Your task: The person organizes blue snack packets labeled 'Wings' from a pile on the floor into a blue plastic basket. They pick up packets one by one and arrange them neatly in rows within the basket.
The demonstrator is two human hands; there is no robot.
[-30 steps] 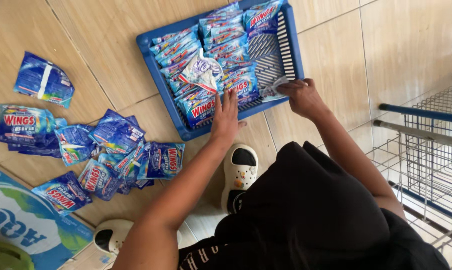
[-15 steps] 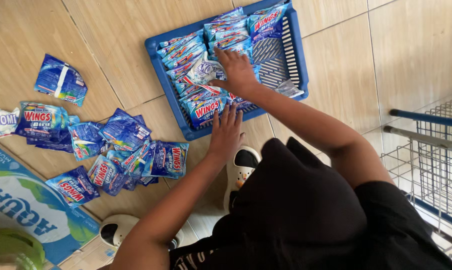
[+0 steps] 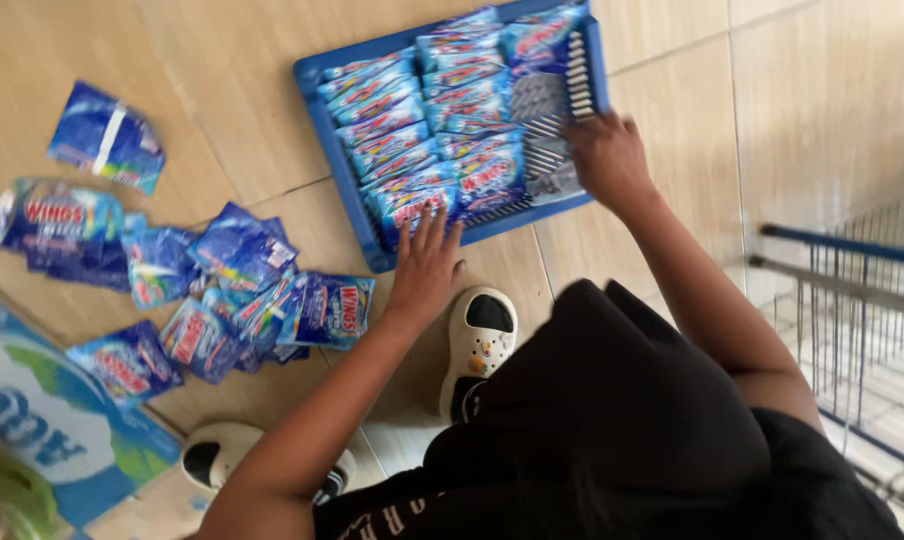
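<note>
Your left hand [image 3: 427, 268] lies flat, fingers spread, gripping nothing, against the blue tray [image 3: 344, 190] and its sachets [image 3: 442, 130]. Your right hand [image 3: 604, 158] rests open on the tray's right side, holding nothing.

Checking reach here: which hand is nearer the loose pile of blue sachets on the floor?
Left. The left hand rests at the blue tray edge beside the pile; the right hand is at the tray's far end.

A beige tiled floor [image 3: 212, 120] fills the view. Two white clogs [image 3: 477, 345] with dark insides show near the bottom, one beside the black clothing [image 3: 612, 430]. A metal shopping trolley [image 3: 852, 320] with blue trim stands at the right. A blue, green and white carton [image 3: 42, 430] lies at the lower left corner.
</note>
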